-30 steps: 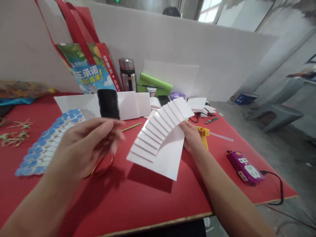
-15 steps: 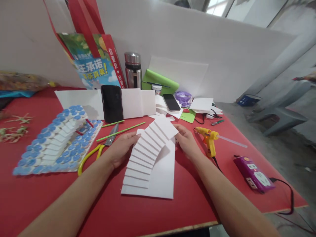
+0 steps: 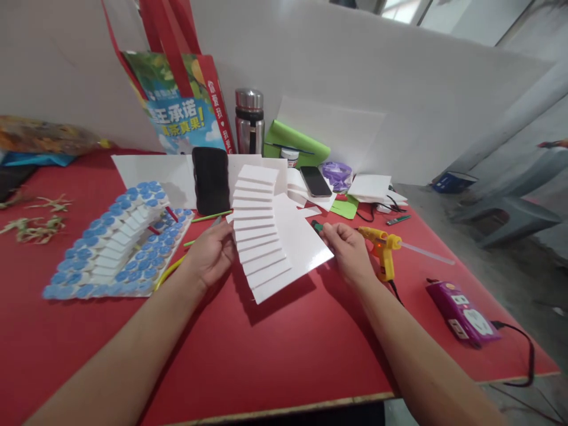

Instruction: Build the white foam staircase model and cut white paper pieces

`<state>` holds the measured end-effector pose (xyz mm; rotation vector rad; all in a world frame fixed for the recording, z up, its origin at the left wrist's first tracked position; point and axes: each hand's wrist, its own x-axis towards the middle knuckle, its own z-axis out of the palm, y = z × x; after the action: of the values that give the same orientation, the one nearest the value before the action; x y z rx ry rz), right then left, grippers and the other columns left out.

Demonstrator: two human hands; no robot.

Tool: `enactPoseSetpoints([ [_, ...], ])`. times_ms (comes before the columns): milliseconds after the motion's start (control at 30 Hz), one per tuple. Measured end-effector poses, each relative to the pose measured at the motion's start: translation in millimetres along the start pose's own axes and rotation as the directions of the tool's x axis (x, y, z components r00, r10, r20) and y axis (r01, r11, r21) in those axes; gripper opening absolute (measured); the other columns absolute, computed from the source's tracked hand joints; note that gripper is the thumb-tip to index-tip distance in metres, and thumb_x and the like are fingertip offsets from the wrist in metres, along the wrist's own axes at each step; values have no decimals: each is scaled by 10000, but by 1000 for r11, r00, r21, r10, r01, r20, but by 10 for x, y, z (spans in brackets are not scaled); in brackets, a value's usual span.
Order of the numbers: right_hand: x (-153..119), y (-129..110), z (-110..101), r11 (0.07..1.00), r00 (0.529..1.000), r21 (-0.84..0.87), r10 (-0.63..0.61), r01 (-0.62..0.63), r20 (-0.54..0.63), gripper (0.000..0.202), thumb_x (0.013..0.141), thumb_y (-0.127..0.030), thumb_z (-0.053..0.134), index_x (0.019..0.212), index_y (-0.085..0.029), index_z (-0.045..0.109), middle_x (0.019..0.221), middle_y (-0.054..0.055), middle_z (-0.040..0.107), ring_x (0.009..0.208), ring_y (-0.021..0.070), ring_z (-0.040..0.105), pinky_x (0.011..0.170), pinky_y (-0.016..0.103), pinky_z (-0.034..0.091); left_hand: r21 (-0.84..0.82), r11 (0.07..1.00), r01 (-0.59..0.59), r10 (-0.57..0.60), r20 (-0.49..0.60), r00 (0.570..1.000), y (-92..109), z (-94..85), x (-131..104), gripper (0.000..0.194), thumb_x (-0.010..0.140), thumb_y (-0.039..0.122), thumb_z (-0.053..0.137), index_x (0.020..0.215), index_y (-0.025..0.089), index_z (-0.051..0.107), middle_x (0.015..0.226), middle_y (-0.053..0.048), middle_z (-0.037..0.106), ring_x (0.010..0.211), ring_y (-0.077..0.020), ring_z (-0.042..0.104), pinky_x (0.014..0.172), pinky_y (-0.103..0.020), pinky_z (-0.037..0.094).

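Observation:
A white board (image 3: pixel 295 236) bearing a curved flight of white steps (image 3: pixel 257 228) is lifted and tilted over the red table. My left hand (image 3: pixel 214 253) grips its left edge, fingers partly under it. My right hand (image 3: pixel 345 245) is closed on a small dark green object (image 3: pixel 316 226), just right of the board's right corner. To the left lies a similar stair model (image 3: pixel 119 242) covered in blue and white round pieces. Scissors with yellow handles (image 3: pixel 171 270) are partly hidden by my left hand and forearm.
A yellow glue gun (image 3: pixel 385 251) and a purple power strip (image 3: pixel 464 313) with a cable lie at right. Behind stand a black phone-shaped object (image 3: pixel 211 180), a steel flask (image 3: pixel 249 121), a printed bag (image 3: pixel 181 106) and a phone (image 3: pixel 316 181) on papers.
The stepped board has been raised and turned, its upper end swinging left. My right hand has left the board and now holds the green object. The camera view has shifted slightly.

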<state>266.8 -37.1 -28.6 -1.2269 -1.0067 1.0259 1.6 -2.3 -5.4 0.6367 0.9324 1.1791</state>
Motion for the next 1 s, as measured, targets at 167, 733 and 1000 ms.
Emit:
enactPoseSetpoints([
  [167, -66, -137, 69, 937, 909, 83, 306, -341, 283, 655, 823, -822, 622, 622, -198, 635, 483, 6, 557, 413, 143, 516, 375, 278, 437, -4, 998, -56, 56, 32, 998, -33, 42, -35, 218, 863, 178, 716, 1057, 92, 764, 978, -123, 818, 939, -264, 786, 848, -353, 659],
  [733, 47, -119, -41, 952, 983, 251, 157, -177, 95, 356, 721, -475, 899, 789, -173, 721, 624, -2, 663, 473, 119, 528, 398, 258, 453, 638, 768, -53, -128, 234, 964, -147, 123, -270, 391, 852, 550, 741, 812, 167, 672, 623, -61, 707, 499, -163, 640, 447, -229, 487],
  [1000, -24, -116, 43, 965, 988, 220, 120, -139, 99, 357, 734, -487, 887, 854, -186, 737, 688, 6, 725, 487, 129, 564, 424, 270, 453, 603, 796, -45, -6, 82, 997, -250, 198, -287, 271, 777, 402, 808, 777, 187, 643, 495, 2, 632, 371, -133, 549, 352, -208, 406],
])
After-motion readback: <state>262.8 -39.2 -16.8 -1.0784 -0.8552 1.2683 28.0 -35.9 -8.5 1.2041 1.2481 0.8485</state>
